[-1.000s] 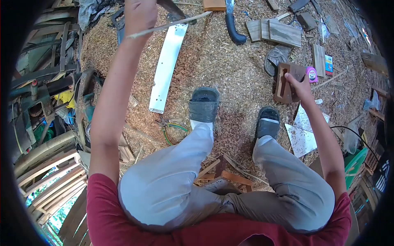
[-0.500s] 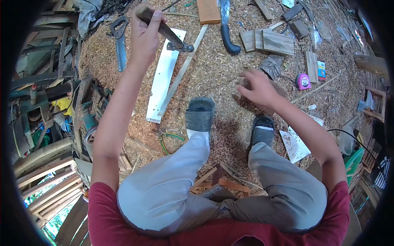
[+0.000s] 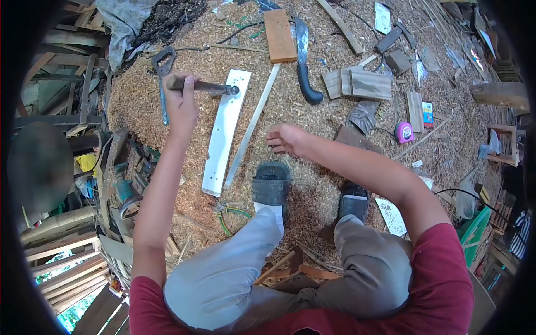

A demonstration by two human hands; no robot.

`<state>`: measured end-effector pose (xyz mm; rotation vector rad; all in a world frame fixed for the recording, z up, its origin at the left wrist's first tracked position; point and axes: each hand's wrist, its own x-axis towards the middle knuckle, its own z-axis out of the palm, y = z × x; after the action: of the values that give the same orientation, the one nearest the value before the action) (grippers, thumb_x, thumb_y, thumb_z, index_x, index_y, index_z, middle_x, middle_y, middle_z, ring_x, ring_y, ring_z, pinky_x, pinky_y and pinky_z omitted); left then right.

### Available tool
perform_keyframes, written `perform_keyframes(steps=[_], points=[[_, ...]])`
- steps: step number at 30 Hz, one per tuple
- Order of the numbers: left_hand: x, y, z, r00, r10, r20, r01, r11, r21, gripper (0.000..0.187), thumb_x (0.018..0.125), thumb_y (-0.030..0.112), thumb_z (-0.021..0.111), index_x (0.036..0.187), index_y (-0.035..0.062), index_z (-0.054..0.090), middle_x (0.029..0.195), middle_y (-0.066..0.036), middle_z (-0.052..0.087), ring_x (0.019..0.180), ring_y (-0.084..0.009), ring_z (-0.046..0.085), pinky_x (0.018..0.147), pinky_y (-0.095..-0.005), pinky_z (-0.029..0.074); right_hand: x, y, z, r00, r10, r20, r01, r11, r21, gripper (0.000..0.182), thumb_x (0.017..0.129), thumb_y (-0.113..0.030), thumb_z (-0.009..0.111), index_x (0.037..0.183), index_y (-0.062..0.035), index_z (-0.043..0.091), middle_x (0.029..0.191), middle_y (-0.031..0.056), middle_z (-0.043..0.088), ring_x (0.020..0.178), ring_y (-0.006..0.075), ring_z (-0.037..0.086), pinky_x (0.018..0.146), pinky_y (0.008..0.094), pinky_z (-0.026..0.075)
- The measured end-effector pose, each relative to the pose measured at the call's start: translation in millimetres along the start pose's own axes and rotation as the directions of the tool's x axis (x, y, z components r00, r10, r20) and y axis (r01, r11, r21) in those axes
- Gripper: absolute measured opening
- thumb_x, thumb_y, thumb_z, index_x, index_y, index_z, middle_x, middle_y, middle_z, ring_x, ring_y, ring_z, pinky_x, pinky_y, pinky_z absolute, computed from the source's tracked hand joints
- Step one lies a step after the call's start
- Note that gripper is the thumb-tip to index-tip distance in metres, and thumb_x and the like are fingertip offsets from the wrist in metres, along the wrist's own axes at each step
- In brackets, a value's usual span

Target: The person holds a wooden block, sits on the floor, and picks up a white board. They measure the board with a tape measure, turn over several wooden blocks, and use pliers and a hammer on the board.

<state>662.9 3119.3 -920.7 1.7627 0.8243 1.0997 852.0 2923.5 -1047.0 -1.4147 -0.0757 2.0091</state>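
In my left hand (image 3: 182, 99) is a hammer (image 3: 209, 87) with a wooden handle. Its metal head overlaps the upper part of a white strip (image 3: 226, 131) dotted with small holes, which lies on the sawdust. My right hand (image 3: 287, 139) reaches across toward the middle, palm down, its slightly bent fingers apart and nothing in them. Between that hand and the white strip runs a thin wooden lath (image 3: 252, 125). Just below my right hand is my sandalled foot (image 3: 271, 187).
A handsaw (image 3: 163, 64) lies behind my left hand. Ahead are an orange-brown block (image 3: 280, 36), a machete (image 3: 303, 61) and several wood pieces (image 3: 371, 84). A pink tape measure (image 3: 404, 132) sits to the right. Pliers (image 3: 219, 207) and an angle grinder (image 3: 127, 192) lie left.
My left hand has lowered the hammer, bringing its head over the white strip. My right hand has swung left, from beside the dark wood piece toward the lath. The view has shifted slightly.
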Motion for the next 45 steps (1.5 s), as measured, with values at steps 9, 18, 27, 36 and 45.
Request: perform_keyframes(steps=[9,18,27,36,45], points=[[-48,-6,-1,0.994,0.068,-0.091,-0.071,0.997,-0.041,0.02,0.11,0.007,0.051,0.124,0.005,0.037,0.114,-0.011,0.058,0.109,-0.0181,0.061,0.105,-0.0362,0.047,9,-18,30,0.994,-0.066,0.083,0.051,0.984,0.172,0.036,0.106,-0.033,0.058,0.128,-0.0045,0.059,0.117,0.011,0.065,0.119,0.0287,0.06,0.107,0.0456,0.049],[-51,-1,7,0.994,0.025,-0.104,-0.033,0.997,-0.076,0.02,0.109,0.008,0.053,0.123,0.0065,0.039,0.111,-0.01,0.058,0.107,-0.0172,0.06,0.103,-0.0362,0.048,-55,-38,17,0.967,-0.17,-0.19,0.171,0.985,-0.016,0.011,0.102,-0.017,0.061,0.106,-0.0072,0.06,0.08,0.0,0.058,0.074,0.0149,0.06,0.07,0.0318,0.052],[-61,-5,24,0.994,0.076,0.081,-0.07,0.995,-0.07,0.018,0.107,0.001,0.052,0.119,0.0068,0.041,0.11,-0.008,0.054,0.104,-0.0176,0.055,0.099,-0.0329,0.045,-174,-68,-19,0.848,-0.531,0.004,0.513,0.818,-0.261,0.013,0.101,-0.013,0.062,0.11,-0.0039,0.064,0.09,-0.0003,0.062,0.078,0.0114,0.058,0.076,0.0297,0.049],[-60,18,62,0.915,0.106,0.388,-0.181,0.97,0.16,0.015,0.101,0.007,0.064,0.11,0.005,0.051,0.103,-0.011,0.055,0.095,-0.028,0.054,0.091,-0.0373,0.044,-233,-199,-109,0.358,-0.85,-0.387,0.884,0.442,-0.152,0.04,0.104,-0.021,0.06,0.135,0.003,0.056,0.121,0.0125,0.066,0.112,0.0213,0.06,0.094,0.0356,0.049],[-47,28,73,0.815,0.152,0.559,-0.299,0.937,0.181,0.018,0.092,-0.001,0.059,0.108,0.0049,0.053,0.099,-0.014,0.055,0.098,-0.0354,0.054,0.094,-0.0421,0.043,-154,-26,-214,0.763,-0.58,-0.286,0.222,0.65,-0.727,0.042,0.095,-0.036,0.069,0.119,-0.0025,0.071,0.117,0.0181,0.071,0.104,0.0296,0.068,0.093,0.0415,0.053]])
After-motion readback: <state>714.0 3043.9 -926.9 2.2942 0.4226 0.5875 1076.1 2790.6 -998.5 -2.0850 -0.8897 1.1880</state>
